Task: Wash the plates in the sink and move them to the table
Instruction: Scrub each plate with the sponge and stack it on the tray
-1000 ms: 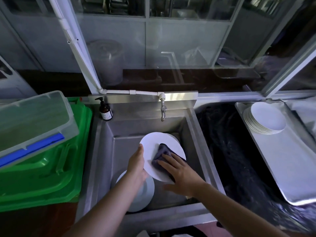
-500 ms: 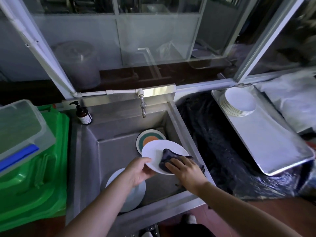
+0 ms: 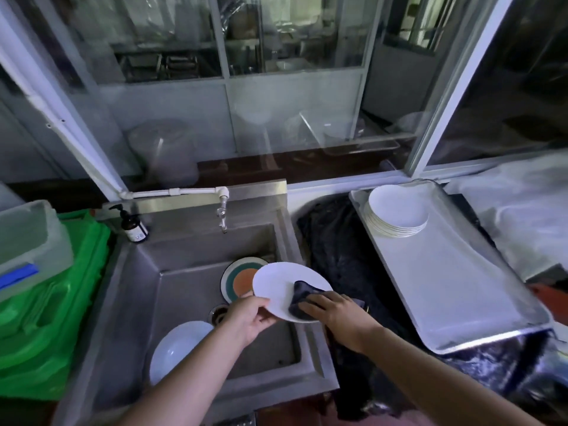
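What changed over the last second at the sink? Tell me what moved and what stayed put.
The white plate tipped from nearly upright to almost flat and moved right, over the sink edge, uncovering the striped plate behind it. The left hand kept its grip on the rim; the right hand kept pressing the dark cloth on it. The pale blue plate and stacked plates stayed.

bottle label [image 3: 137, 235] unreadable, light-blue plate [image 3: 175, 348] partly hidden
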`<state>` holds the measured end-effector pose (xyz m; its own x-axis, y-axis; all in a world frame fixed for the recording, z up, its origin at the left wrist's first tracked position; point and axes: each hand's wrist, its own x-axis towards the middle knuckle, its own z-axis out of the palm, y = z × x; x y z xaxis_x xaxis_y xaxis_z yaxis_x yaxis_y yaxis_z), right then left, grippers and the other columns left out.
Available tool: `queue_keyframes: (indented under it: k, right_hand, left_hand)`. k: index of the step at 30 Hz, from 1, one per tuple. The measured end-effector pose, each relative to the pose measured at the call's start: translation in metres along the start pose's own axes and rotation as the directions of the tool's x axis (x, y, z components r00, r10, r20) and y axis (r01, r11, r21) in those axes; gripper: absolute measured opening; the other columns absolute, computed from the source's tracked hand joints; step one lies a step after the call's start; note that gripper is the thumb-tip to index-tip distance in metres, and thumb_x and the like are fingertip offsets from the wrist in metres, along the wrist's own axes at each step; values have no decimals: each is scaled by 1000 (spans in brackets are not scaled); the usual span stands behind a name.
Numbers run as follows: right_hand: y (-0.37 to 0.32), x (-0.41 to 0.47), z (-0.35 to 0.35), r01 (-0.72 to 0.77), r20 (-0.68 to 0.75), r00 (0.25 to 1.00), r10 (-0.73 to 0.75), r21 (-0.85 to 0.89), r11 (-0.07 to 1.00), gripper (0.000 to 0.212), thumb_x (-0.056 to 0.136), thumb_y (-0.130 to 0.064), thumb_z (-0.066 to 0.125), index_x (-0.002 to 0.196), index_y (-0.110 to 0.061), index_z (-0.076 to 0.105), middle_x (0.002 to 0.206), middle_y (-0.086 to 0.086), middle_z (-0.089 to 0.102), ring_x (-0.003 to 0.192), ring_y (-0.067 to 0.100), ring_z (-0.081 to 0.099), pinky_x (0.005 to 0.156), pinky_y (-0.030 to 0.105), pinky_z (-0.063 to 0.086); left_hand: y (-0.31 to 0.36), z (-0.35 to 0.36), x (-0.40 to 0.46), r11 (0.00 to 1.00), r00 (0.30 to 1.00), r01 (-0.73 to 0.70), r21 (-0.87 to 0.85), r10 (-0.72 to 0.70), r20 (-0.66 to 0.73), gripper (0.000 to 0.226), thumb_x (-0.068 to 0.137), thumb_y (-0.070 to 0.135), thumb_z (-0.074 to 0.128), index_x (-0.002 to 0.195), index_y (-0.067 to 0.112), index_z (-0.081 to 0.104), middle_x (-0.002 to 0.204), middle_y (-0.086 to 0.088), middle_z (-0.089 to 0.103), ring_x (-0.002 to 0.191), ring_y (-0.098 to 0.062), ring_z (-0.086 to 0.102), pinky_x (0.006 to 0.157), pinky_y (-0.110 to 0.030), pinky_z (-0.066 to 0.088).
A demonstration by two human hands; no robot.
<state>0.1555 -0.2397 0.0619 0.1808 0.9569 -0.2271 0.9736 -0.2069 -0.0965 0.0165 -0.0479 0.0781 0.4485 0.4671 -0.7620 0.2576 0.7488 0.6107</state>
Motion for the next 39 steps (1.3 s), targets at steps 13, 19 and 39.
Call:
queue_keyframes:
  k: [13,19,39]
  right_hand:
    - [149,-117,-27,-153,-147,975,165,92,984,77,83,-2,58,148,-37,35,148,-9,46,122,29,54,93,45,53]
    - [204,-136,-38,-303,-225,916,331,153,941,74,82,-1,48,146,-37,36,140,-9,50,114,31,57,83,48,55]
    - [344,-146,-5,-440,-278,787,551,374,817,84,71,9,46,143,-34,44,138,-9,56,111,31,60,83,44,55]
  left_hand:
    - [-24,166,-19,994,995,-93,-54,94,25,57,95,-16,49,146,9,48,133,-19,60,109,-35,62,101,-57,50]
    - [-5,236,10,995,992,-99,-22,101,82,55,96,-16,49,143,12,50,133,-17,58,106,-33,61,98,-57,52]
    - [19,408,130,998,996,-62,8,61,71,49,94,-15,43,139,3,52,131,-23,60,104,-38,62,55,-41,57]
